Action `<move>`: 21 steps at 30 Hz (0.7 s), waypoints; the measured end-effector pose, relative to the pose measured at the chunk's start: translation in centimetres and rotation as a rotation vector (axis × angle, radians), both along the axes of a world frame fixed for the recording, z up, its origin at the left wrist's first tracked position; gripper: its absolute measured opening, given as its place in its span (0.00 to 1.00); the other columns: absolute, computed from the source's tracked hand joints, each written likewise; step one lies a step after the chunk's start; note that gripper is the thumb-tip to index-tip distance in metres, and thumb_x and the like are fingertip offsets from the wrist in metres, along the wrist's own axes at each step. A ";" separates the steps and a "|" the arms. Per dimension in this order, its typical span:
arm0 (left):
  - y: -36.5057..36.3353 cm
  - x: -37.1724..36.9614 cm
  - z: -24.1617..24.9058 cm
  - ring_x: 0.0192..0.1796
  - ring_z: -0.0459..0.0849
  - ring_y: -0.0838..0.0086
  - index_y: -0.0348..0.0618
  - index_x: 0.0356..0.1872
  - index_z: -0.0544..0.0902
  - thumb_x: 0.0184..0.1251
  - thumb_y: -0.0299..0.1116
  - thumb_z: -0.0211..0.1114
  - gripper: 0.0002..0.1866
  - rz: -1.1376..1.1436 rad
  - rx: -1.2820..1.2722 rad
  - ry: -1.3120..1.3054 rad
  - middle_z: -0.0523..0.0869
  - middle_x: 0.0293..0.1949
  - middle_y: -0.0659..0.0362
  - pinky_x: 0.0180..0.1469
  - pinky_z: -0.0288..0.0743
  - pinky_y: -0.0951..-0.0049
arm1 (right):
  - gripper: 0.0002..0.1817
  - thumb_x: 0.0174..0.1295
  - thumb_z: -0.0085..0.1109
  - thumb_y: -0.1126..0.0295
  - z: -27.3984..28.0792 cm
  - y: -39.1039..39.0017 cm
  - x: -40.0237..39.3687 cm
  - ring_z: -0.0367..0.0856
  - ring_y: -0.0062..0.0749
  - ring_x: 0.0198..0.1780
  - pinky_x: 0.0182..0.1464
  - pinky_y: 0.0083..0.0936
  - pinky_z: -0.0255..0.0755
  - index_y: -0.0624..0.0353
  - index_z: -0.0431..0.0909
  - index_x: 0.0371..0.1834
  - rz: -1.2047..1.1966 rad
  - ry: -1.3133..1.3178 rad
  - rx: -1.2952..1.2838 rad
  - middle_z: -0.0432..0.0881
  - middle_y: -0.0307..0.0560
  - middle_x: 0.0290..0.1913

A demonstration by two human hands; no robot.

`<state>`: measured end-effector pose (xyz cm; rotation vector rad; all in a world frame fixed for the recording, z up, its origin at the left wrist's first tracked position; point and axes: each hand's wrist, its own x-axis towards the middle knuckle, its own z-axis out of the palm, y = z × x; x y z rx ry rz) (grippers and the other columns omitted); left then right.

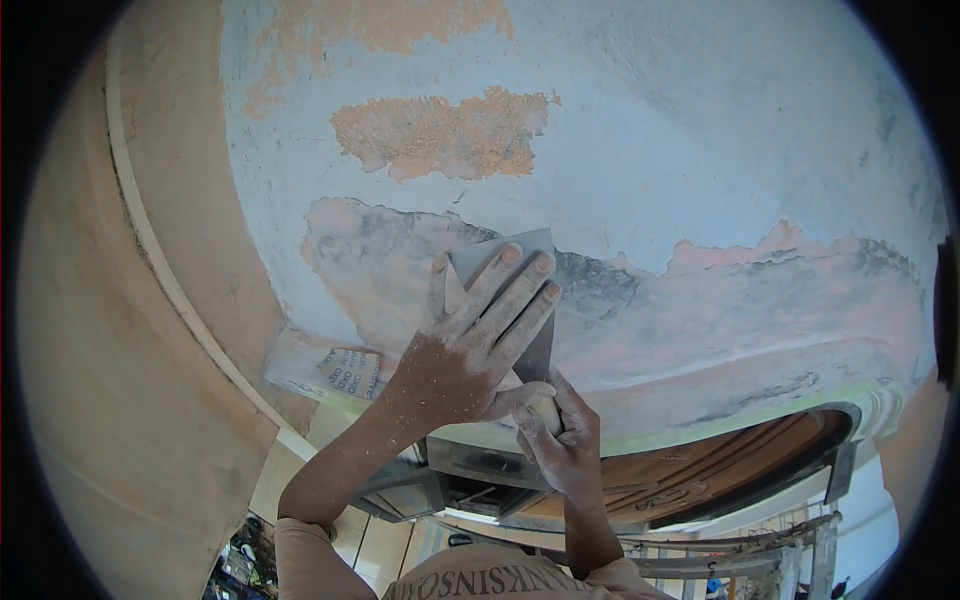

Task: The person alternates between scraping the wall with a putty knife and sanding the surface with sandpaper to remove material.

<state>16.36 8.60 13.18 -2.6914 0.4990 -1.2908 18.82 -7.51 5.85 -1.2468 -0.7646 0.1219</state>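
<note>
A wide metal scraper lies flat against a wall of pale blue paint. My left hand, dusted with powder, presses its spread fingers on the blade, and its thumb hooks round near the handle. Just below, my right hand is wrapped around the scraper's pale handle. The blade's upper edge sits at the border of a scraped patch where pink-orange plaster shows. Another bare orange patch lies higher up.
A sheet of sandpaper rests on the ledge left of my left wrist. A pale moulding runs under the wall, with a brown wooden door below it. A grey metal box sits behind my forearms. A beige wall stands at the left.
</note>
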 end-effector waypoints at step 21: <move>0.7 -6.5 -14.6 0.51 0.78 0.60 0.40 0.59 0.68 0.67 0.38 0.55 0.22 -0.472 -1.537 -0.225 0.78 0.50 0.51 0.57 0.68 0.55 | 0.21 0.66 0.50 0.73 -7.7 0.9 -2.9 0.61 0.10 0.19 0.19 0.13 0.56 0.64 0.62 0.62 0.389 0.423 -0.104 0.69 0.33 0.26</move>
